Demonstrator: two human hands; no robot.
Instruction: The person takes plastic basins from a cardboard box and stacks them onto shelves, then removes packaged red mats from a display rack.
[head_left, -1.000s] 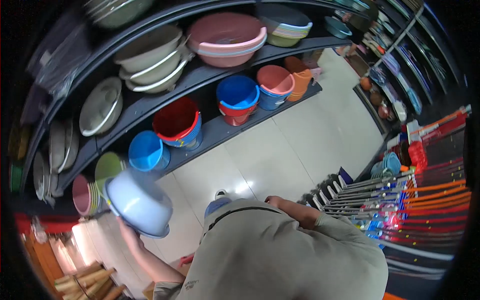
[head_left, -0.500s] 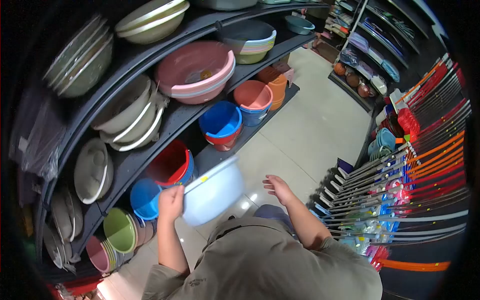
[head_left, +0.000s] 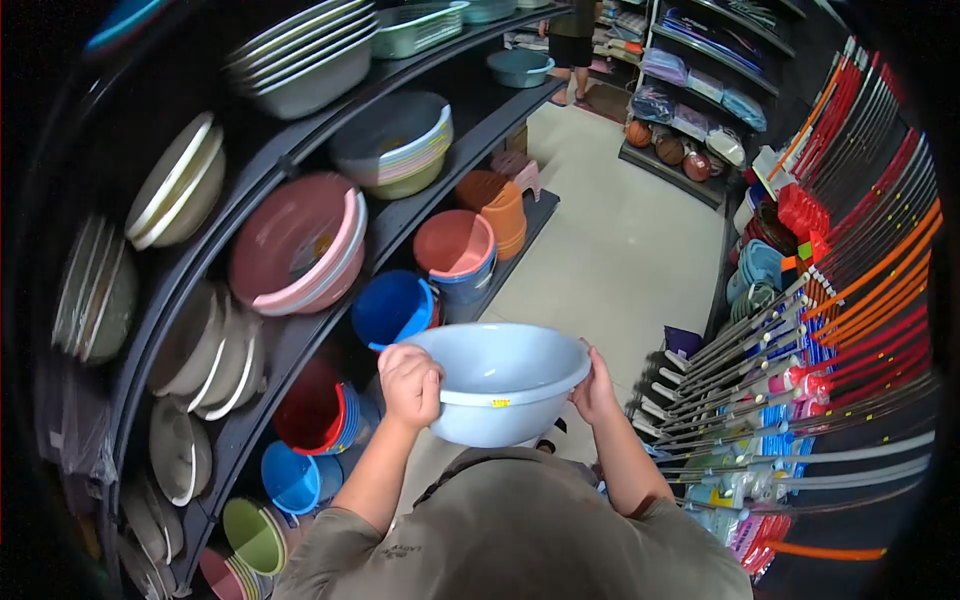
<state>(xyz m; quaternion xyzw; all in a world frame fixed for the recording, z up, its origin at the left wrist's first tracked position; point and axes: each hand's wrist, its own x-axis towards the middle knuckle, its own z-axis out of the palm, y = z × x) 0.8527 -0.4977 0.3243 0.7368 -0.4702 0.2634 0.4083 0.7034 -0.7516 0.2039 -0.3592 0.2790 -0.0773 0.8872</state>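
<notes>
A pale blue plastic basin (head_left: 500, 422) is held upright in front of my body, its open top facing up and away from me. A small yellow sticker is on its near rim. My left hand (head_left: 409, 386) is closed around the rim on the left side. On the opposite side, my right hand (head_left: 597, 388) grips the rim, its fingers partly hidden by the basin. A blue bucket (head_left: 392, 308) on the low shelf is just beyond my left hand.
Shelves on the left hold a pink basin stack (head_left: 300, 243), an orange-red bucket (head_left: 455, 243) and a red bucket (head_left: 312, 405). Mop and broom poles (head_left: 750, 345) jut out on the right. A tiled aisle (head_left: 630, 210) runs ahead; a person's legs (head_left: 572, 65) show at its far end.
The basin has swung from a tilted position at the left to level in front of me. My right hand, open and apart before, has taken hold of its right rim. The view has turned.
</notes>
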